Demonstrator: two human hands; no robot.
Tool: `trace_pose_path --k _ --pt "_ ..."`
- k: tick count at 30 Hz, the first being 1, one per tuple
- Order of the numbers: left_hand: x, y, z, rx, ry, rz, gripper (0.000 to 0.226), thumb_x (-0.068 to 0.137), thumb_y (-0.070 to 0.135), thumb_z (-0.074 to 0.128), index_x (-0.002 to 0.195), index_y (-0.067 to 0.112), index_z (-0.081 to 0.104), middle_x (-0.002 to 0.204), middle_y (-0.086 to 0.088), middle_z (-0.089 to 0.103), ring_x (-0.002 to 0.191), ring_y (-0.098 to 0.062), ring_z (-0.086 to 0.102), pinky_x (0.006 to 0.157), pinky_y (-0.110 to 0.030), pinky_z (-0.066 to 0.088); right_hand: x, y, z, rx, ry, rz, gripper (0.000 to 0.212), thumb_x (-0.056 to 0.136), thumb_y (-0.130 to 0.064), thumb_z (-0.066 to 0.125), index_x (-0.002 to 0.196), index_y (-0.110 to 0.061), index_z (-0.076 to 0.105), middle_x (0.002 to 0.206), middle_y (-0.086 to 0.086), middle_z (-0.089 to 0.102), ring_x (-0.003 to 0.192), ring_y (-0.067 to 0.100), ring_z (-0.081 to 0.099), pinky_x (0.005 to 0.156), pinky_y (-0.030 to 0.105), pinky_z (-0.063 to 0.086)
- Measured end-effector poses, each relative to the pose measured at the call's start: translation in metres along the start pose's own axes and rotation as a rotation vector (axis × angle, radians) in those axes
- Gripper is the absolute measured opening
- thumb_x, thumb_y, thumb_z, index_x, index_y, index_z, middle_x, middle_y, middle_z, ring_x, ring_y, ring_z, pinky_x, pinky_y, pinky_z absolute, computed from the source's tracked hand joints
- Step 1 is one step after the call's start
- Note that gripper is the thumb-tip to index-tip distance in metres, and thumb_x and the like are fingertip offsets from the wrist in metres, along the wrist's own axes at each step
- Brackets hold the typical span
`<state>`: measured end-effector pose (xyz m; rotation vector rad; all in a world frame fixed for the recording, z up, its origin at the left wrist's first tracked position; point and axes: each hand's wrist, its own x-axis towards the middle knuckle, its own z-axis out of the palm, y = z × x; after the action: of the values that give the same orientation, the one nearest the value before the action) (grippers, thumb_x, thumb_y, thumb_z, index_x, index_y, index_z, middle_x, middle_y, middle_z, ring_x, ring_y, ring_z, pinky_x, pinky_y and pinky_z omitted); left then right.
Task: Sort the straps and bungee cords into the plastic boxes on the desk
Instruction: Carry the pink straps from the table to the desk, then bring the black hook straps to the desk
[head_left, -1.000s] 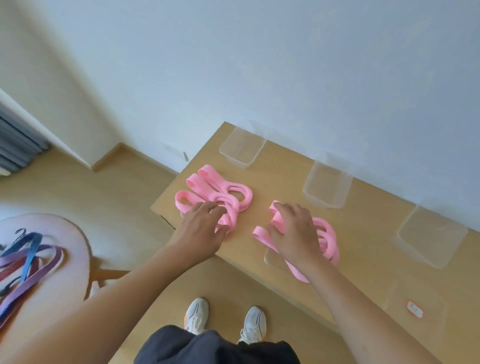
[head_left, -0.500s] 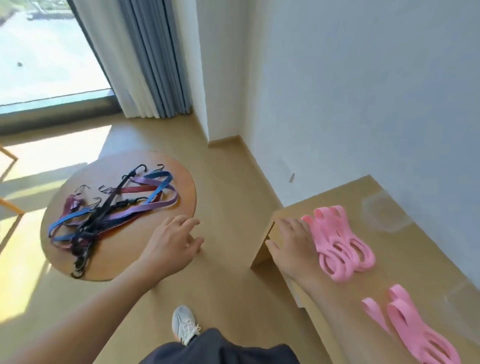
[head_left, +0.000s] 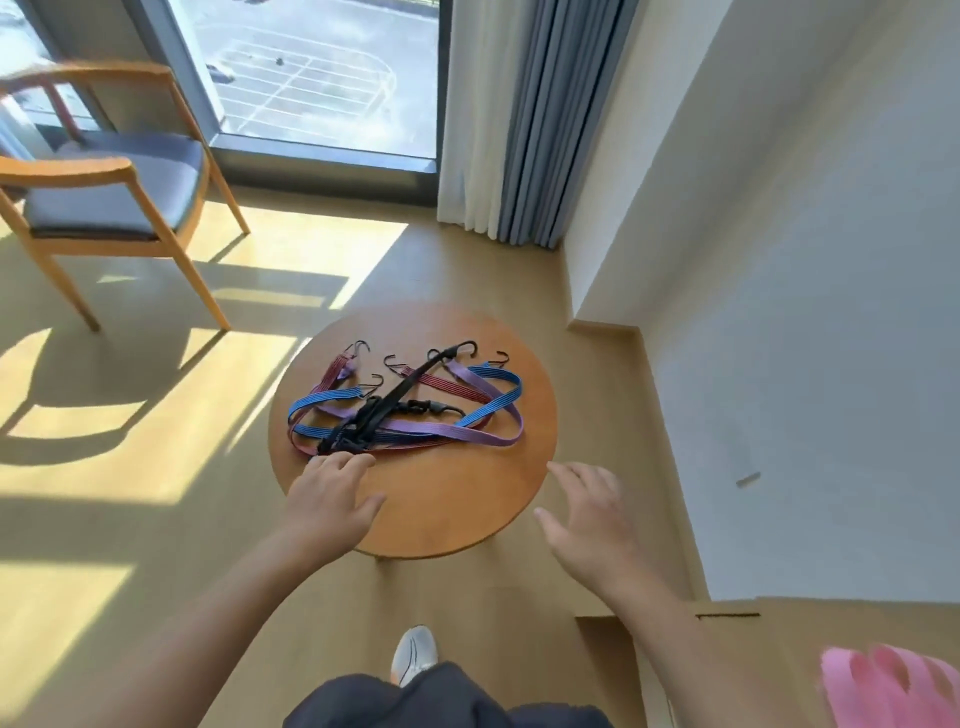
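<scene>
While both hands reach toward the round table (head_left: 447, 525), neither has hold of anything. The left hand (head_left: 332, 499) is open, fingers extended, its fingertips at the near edge of the bungee cords (head_left: 405, 410); whether they touch the cords cannot be told. The right hand (head_left: 587, 519) is open with fingers spread, over the table's right edge and apart from the cords.

The cords, blue, purple, red and black with metal hooks, lie in one tangled heap on the round table, well apart from the desk (head_left: 831, 634), of which only a corner shows at lower right. Pink straps (head_left: 883, 686) lie at that corner, blurred; no box is seen around them. The plastic boxes are out of view.

Assessment: no bungee cord is sorted. The whole heap is left to untangle, carry over and box; the straps' status is unconfirmed.
</scene>
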<state>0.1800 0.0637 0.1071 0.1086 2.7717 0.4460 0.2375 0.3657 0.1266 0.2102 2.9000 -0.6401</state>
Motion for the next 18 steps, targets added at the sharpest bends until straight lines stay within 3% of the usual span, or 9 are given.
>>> trace_pose_path --k 10,18 --pt "0.023 -0.052 -0.015 -0.154 0.020 -0.254 0.051 0.101 0.041 0.059 0.148 0.023 0.051 0.147 0.000 0.055 0.137 -0.020 0.047 0.105 -0.035 0.044 0.095 -0.037 0.026 -0.066 -0.163 -0.137 0.061 0.094 -0.040 0.063 0.150 -0.023 0.044 0.144 -0.006 0.047 0.138 0.016 0.032 0.116 0.030 0.028" --pt "0.074 -0.052 -0.016 -0.188 0.005 -0.439 0.046 0.101 0.041 0.058 0.145 0.026 0.053 0.144 -0.001 0.056 0.137 -0.022 0.044 0.104 -0.036 0.042 0.214 -0.040 0.046 -0.074 -0.351 -0.146 0.061 0.095 -0.041 0.061 0.150 -0.023 0.042 0.147 -0.003 0.047 0.139 0.019 0.034 0.114 0.032 0.031"
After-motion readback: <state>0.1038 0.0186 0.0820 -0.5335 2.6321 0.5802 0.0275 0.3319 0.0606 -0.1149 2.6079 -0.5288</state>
